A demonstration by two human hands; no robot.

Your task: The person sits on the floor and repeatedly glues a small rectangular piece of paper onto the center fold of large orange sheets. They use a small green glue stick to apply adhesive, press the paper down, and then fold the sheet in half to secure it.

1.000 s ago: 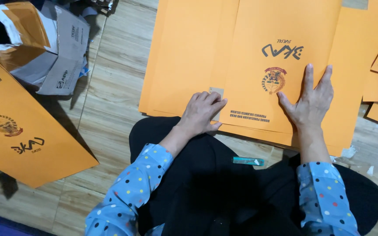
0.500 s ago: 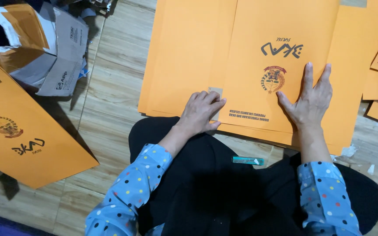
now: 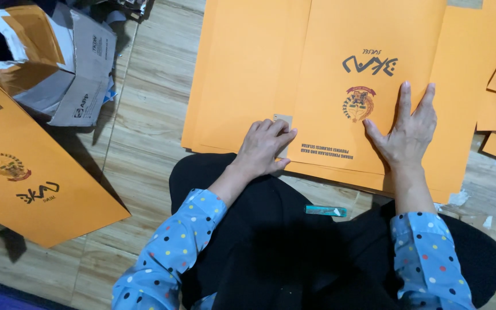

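Our right hand (image 3: pixel 410 131) lies flat, fingers spread, on the orange envelope (image 3: pixel 368 63) (printed side up). Our left hand (image 3: pixel 264 148), half-curled, presses its edge, gripping nothing.

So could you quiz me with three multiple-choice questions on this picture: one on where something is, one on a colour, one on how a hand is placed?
1. Where does the small teal tool lie?
A. on the person's dark lap
B. inside the torn cardboard box
C. on top of the printed sheet

2. What colour are the big paper sheets on the floor?
A. white
B. orange
C. green

3. How is the right hand placed?
A. closed in a fist in the air
B. gripping the tool
C. flat, fingers spread, on the printed sheet

Answers:
1 A, it rests on the black fabric between the two dotted blue sleeves.
2 B, every sheet in the stack is orange.
3 C, the palm presses down beside the printed emblem.
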